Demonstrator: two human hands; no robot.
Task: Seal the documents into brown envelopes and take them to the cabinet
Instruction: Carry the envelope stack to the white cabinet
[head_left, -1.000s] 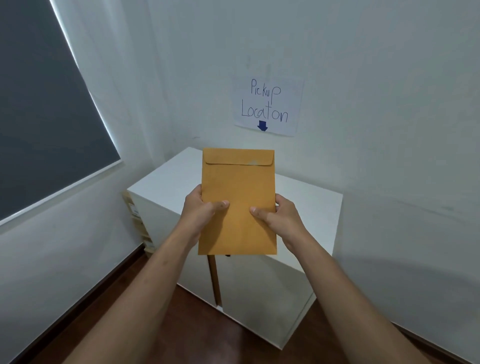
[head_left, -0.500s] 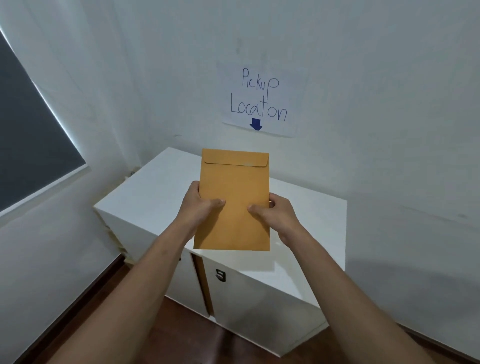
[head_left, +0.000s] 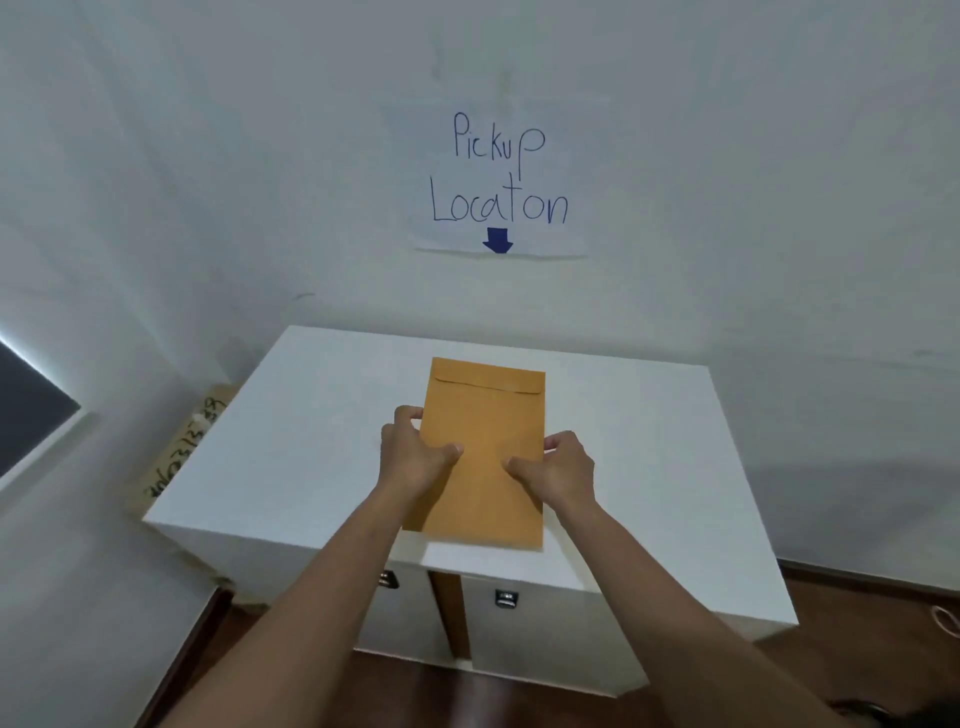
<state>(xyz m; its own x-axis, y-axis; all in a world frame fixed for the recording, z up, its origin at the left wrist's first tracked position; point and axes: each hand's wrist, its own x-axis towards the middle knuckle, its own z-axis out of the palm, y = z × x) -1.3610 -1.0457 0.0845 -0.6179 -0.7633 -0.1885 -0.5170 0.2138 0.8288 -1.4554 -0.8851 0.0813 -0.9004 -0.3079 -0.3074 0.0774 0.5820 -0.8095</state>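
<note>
White walls meet in a corner behind a low white cabinet (head_left: 291, 447), whose flat top fills the middle of your view. Above it, a paper sign (head_left: 498, 182) is fixed to the wall, hand-lettered in blue "Pickup Location" with a solid blue arrow pointing down at the cabinet.

You hold a brown envelope (head_left: 488, 415) over the cabinet top, both arms stretched forward. Its flap is folded down at the far end, and the near edge reaches close to the cabinet's front edge. Whether the envelope already rests on the surface or hangs just above it cannot be told from this angle.

Your left hand (head_left: 415, 457) grips the envelope's left edge, thumb laid across the upper face and fingers curled round the side. Your right hand (head_left: 561, 473) pinches the right edge in the same way, thumb on top, fingers wrapped under.

Below your forearms, two white cabinet doors show small dark handles (head_left: 505, 598), with a narrow brown strip between them. A cardboard box (head_left: 182, 452) with dark handwriting on it is wedged between the cabinet's left side and the wall. A dark window blind (head_left: 26, 405) shows at the far left edge, and dark wooden flooring (head_left: 857, 597) runs along the base of the right wall.
</note>
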